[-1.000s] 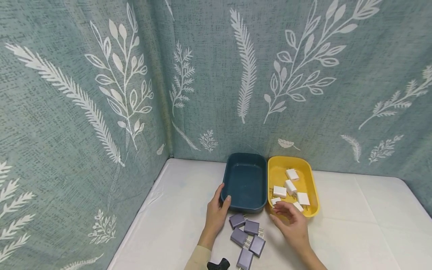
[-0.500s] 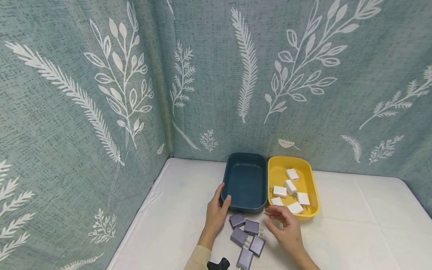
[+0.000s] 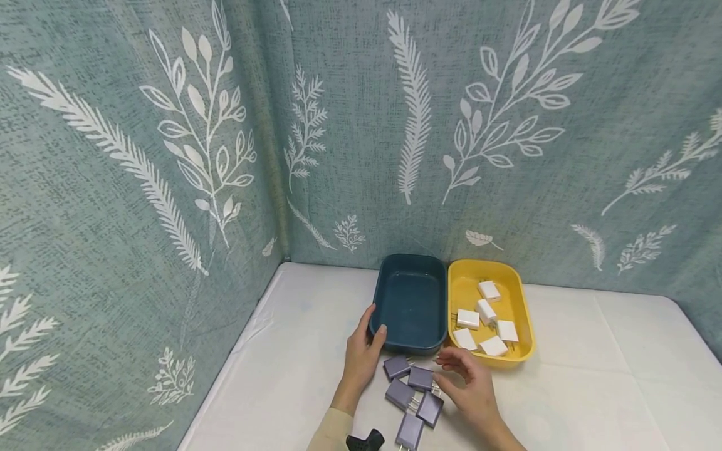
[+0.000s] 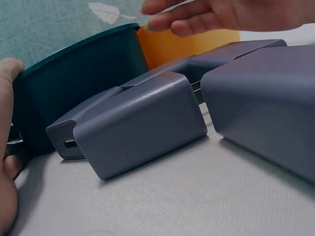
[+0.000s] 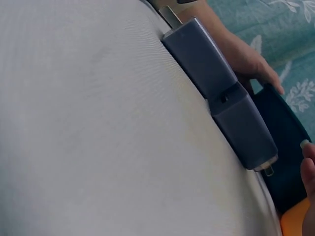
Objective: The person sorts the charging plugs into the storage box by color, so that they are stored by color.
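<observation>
Lying in a loose cluster on the white table (image 3: 293, 351), five gray adapters (image 3: 430, 409) are noted in front of the blue tray (image 3: 408, 310), prongs pointing various ways. The right hand (image 3: 472, 383) is held just above the adapter (image 3: 420, 378) whose prongs are turned toward it; nothing is grasped, thumb and fingers being parted. For a clean lift, the body is best pinched across opposite sides, clear of the prongs; neighbours, lying close, could be dragged along, so a straight upward pull is advised. The near left corner of the blue tray is gripped by the left hand (image 3: 363, 357); a light hold is judged enough for steadying. Just beside it, on the right, six white adapters (image 3: 494, 346) are contained in the yellow tray (image 3: 467, 288). Behind, a leaf-patterned curtain (image 3: 361, 125) is hung.
</observation>
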Available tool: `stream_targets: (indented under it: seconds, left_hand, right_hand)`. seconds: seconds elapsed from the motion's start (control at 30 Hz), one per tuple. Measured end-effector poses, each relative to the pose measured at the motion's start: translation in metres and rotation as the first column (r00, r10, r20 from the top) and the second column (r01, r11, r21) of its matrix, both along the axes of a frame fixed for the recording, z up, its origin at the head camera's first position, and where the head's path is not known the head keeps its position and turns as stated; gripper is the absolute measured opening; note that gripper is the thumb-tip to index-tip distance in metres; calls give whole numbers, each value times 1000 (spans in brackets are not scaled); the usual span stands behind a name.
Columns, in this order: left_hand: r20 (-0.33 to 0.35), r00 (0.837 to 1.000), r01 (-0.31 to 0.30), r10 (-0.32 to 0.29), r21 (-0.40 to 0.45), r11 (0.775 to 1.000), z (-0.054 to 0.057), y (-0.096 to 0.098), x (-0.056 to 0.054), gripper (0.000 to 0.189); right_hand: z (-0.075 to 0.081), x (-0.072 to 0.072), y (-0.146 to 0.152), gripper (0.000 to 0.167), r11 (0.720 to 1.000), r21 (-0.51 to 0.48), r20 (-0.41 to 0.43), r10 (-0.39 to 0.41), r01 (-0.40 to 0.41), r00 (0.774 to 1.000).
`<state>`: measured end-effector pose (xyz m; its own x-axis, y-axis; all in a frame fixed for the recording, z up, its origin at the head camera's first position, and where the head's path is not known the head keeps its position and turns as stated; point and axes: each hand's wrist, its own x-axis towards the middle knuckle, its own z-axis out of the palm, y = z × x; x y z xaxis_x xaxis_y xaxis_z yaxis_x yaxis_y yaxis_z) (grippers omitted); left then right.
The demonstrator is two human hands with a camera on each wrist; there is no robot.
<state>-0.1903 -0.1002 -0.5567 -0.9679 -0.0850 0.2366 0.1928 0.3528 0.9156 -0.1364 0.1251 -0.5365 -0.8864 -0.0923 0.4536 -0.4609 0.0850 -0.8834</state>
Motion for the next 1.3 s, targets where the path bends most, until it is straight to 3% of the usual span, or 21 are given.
stream_targets:
  seconds: [0.4, 0.73, 0.97, 1.3]
  left_hand:
    - [7, 1000, 0, 0, 0, 1000, 0, 0, -1, 55]
    - [13, 1000, -2, 2, -11, 1000, -1, 0, -2, 56]
    - [15, 1000, 2, -2, -11, 1000, -2, 1, -2, 56]
    - [14, 1000, -5, 6, -16, 1000, -2, 0, -2, 55]
  right_hand:
    - [-5, 1, -6, 49, 999, 34, 126, -45, 41, 991]
    - [-15, 0, -8, 52, 999, 11, 225, -34, 32, 974]
    - [-15, 0, -9, 56, 998, 28, 345, -55, 49, 937]
    - [-17, 0, -11, 57, 997, 73, 367, -58, 34, 928]
